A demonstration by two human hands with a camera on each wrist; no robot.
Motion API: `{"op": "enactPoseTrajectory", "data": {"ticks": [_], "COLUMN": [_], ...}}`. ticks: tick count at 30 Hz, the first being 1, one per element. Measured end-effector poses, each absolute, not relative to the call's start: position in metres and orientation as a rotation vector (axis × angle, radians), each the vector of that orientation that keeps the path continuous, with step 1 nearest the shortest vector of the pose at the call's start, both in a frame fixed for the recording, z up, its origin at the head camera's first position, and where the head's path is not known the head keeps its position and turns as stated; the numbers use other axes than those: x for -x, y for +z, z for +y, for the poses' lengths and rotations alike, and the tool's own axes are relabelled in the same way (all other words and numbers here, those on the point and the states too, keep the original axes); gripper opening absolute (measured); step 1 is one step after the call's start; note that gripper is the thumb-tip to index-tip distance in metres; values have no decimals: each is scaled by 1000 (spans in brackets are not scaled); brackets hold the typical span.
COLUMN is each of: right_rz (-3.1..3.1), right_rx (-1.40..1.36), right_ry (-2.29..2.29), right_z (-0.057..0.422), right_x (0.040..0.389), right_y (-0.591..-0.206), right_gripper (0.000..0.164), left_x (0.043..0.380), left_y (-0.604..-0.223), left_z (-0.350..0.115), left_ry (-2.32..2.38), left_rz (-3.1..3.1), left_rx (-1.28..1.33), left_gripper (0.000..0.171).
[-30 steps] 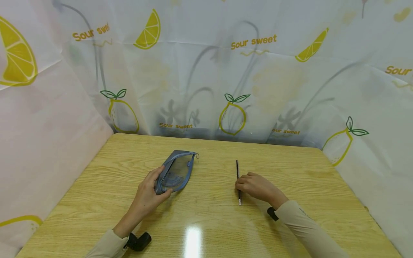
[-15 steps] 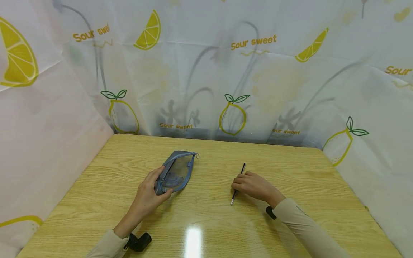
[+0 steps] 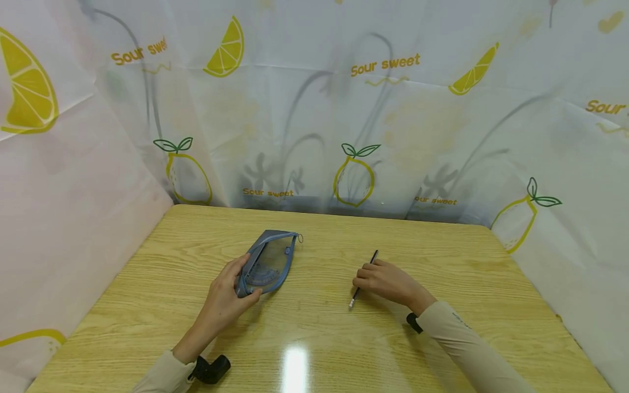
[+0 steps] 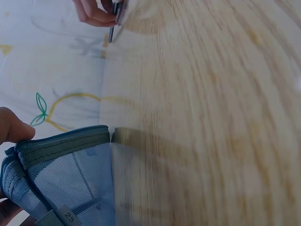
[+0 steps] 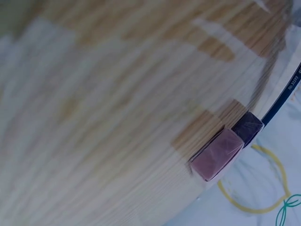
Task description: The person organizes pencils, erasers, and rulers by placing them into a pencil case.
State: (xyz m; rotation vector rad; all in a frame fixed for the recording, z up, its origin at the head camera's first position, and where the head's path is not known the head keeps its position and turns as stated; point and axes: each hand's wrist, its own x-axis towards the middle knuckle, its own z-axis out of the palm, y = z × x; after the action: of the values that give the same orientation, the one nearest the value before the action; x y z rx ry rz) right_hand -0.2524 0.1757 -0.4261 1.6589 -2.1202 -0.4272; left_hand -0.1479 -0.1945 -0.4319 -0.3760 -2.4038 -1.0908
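My left hand [image 3: 228, 297] grips the near end of a blue-grey mesh pencil case [image 3: 275, 265], thumb on one side and fingers on the other. A clear protractor [image 3: 262, 274] shows through its mesh. In the left wrist view, the case's zip edge and mesh [image 4: 70, 162] stand out near the thumb [image 4: 14, 126]. Right of the case, my right hand [image 3: 388, 283] pinches a dark pencil [image 3: 356, 295] around its middle, which the fingers hide. The pencil slants, its pale eraser end pointing toward me and left. Close up, the right wrist view shows the pinkish eraser end [image 5: 218, 153].
A light wooden table [image 3: 314, 327] lies under both hands, with a bright glare patch at its front. Behind and along the sides hangs a white curtain [image 3: 295, 109] printed with lemons. Black camera mounts [image 3: 211, 368] sit at the wrists.
The pencil has turned from nearly straight to a slant, its eraser end swinging left and its far tip right. My right hand shifted slightly left; the left hand and pencil case stayed still.
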Motion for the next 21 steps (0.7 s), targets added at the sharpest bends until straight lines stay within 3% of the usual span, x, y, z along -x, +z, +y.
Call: {"op": "enactPoseTrajectory", "data": {"ticks": [12,21], "right_rz": [-2061,-2069], "right_rx": [-1671,-1664], "right_ry": [-329,-322], "right_z": [174,168], "right_x": [255,251], "right_y": [-427,-423], "right_gripper": [18,31], "left_x": [146,147], "left_y": [-431,-430], "left_z": [-194,-194], "left_ry": [-1108,-1095], "left_rz": [-2426,-2415], "left_rx": [356,363], "left_gripper": [75,74]}}
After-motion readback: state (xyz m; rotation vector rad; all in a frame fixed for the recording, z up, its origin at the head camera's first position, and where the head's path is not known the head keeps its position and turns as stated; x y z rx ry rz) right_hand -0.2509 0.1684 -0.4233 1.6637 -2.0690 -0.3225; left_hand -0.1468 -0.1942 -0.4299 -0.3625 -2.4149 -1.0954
